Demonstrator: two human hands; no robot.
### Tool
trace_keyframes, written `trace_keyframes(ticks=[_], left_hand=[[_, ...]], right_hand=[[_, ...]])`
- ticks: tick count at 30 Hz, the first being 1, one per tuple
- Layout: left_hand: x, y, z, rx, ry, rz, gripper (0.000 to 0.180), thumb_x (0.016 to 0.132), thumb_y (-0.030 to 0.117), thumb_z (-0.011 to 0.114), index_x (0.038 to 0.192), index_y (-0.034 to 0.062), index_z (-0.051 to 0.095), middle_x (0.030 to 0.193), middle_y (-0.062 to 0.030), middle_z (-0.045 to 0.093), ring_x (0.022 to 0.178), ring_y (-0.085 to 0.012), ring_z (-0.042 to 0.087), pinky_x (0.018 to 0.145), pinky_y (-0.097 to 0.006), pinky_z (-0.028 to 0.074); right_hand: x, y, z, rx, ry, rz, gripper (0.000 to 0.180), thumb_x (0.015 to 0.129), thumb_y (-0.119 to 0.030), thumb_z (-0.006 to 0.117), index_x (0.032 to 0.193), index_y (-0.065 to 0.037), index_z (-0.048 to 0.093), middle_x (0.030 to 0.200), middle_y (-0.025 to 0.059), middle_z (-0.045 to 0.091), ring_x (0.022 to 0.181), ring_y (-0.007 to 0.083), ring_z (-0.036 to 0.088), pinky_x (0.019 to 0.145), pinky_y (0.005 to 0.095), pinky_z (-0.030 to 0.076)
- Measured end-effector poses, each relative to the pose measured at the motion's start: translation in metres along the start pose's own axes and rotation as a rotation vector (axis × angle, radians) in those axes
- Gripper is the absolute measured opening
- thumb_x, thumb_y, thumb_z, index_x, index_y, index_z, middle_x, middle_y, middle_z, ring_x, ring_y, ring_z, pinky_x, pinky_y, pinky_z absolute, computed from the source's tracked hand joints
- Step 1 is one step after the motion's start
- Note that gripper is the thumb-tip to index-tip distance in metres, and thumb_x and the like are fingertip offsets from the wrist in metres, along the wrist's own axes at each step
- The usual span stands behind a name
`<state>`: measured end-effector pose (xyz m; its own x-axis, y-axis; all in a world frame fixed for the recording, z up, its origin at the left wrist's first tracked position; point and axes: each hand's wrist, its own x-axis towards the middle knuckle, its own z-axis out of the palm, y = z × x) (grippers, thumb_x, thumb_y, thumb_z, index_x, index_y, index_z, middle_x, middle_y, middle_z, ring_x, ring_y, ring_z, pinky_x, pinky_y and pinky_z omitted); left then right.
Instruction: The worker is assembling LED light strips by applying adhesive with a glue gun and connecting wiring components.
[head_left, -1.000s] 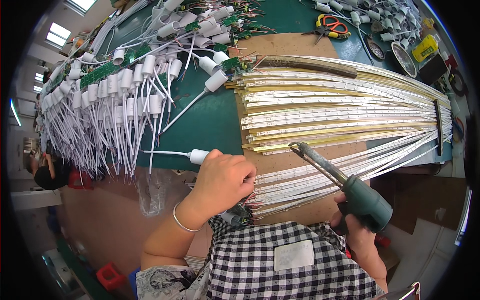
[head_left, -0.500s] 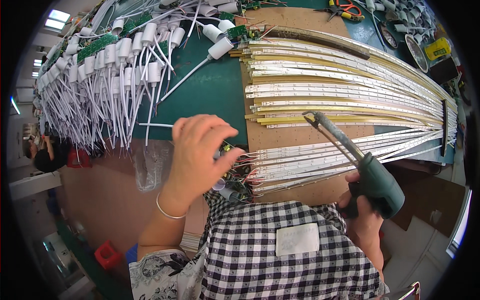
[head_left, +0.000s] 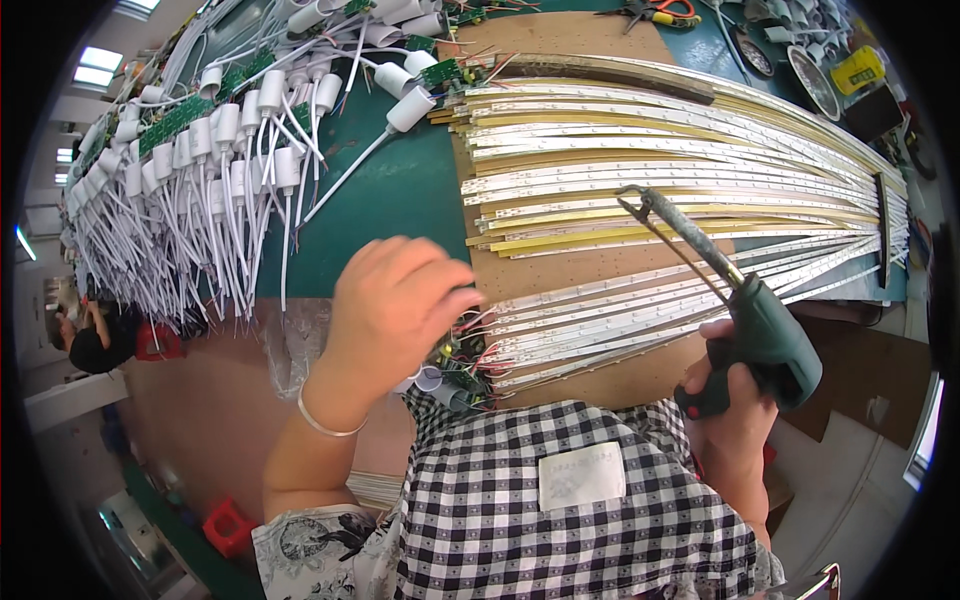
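Note:
My left hand [head_left: 390, 310] hovers with curled fingers over a small pile of wired circuit boards and white sockets [head_left: 458, 372] at the near table edge, just above my checked apron [head_left: 560, 500]. Its fingertips hide whatever they touch. My right hand [head_left: 730, 420] grips a green soldering gun [head_left: 765, 335] by the handle. The gun's metal tip [head_left: 632, 196] points up and left over a fan of long white and gold LED strips [head_left: 700, 160], which lie on a brown board [head_left: 560, 270].
Rows of white lamp sockets with white wires and green boards [head_left: 230, 150] cover the green mat [head_left: 390, 190] on the left. Pliers [head_left: 660, 12], a round tin [head_left: 812, 80] and a yellow device [head_left: 860, 70] sit at the far right. Another person [head_left: 90, 335] is on the far left.
My left hand left the white socket and wire at the mat's near edge and drew back over the pile by my body. The soldering gun stays raised over the strips.

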<state>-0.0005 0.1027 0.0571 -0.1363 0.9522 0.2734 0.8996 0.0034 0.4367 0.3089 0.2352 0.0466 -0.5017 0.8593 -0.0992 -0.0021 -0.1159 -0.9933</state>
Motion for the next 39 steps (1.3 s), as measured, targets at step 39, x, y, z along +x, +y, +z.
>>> trace_keyframes(ticks=[39], left_hand=[[0.014,-0.011,0.041,-0.012,0.114,0.156,0.019,0.075,0.003,0.075,0.093,0.0057,0.068,0.085,-0.0091,0.066,0.075,-0.0274,0.063,0.067,-0.036,0.054]], right_hand=[[-0.007,0.014,-0.005,0.188,0.075,-0.044,0.054,0.090,-0.021,0.063,0.133,0.007,0.044,0.112,0.0203,0.062,0.067,0.0195,0.063,0.064,0.0352,0.057]])
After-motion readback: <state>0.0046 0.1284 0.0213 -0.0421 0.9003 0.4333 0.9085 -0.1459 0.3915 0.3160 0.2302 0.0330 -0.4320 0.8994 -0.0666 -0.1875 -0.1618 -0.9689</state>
